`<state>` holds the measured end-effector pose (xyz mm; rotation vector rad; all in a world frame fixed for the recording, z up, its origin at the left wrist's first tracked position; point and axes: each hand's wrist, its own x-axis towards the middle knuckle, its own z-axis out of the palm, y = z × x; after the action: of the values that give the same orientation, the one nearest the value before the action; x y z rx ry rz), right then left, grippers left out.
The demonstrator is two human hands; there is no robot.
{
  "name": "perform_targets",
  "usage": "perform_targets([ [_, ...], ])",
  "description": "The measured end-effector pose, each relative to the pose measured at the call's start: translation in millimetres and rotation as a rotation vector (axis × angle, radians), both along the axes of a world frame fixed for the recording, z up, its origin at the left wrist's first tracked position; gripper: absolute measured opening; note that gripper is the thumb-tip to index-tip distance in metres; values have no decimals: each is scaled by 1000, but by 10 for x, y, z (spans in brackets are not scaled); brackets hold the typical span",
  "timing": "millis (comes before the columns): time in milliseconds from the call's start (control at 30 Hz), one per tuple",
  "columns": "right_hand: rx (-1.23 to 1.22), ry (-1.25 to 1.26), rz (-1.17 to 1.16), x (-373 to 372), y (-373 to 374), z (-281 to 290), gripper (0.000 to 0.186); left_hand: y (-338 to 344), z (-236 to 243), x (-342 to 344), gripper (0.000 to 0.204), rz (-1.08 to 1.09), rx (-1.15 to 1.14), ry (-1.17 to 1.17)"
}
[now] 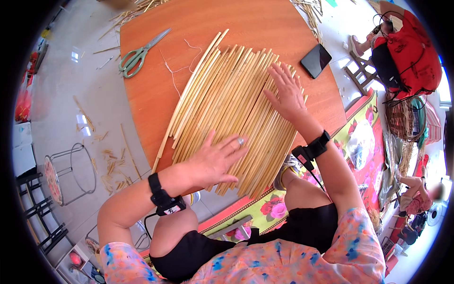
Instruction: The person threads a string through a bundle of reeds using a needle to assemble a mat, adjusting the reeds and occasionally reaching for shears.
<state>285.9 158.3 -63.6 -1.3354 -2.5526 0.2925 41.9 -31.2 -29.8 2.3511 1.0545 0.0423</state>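
A wide mat of straw-coloured reed stalks (222, 109), laid side by side, covers the middle of the orange wooden table (156, 28) and reaches past its near edge. On the near left part of the mat, my left hand (215, 158) lies flat with fingers spread, a ring on one finger. My right hand (287, 92) rests open on the far right part, fingers pointing away. Neither hand grips anything. Left of the mat, a thin pale thread (174, 71) lies loose in curls. A few stalks at the left edge sit slightly apart from the others.
Green-handled scissors (137, 60) lie at the table's far left, a black phone (316, 61) at the far right. Cut straw bits (113, 168) litter the floor beside a wire-legged stool (71, 175). Two people sit at right, near a woven basket (402, 118) and a flowered mat (260, 213).
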Motion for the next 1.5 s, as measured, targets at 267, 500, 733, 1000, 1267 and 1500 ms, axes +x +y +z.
perform_targets([
  [267,32,-28,33,7,-1,34,63,696,-127,73,94,201,289,28],
  [500,28,-154,81,-69,-135,-55,70,673,-420,161,95,168,259,34],
  [733,-18,-227,79,-149,-102,-47,70,613,-297,-153,93,269,257,2],
  [1000,-70,3,344,-509,-431,281,56,-125,110,-1539,54,767,196,81],
  [1267,-137,-138,760,-1226,-1026,288,55,-101,-46,-1130,37,882,192,-134],
  [1500,-139,-238,789,-1286,-1042,214,55,216,-298,-1140,30,907,189,-135],
])
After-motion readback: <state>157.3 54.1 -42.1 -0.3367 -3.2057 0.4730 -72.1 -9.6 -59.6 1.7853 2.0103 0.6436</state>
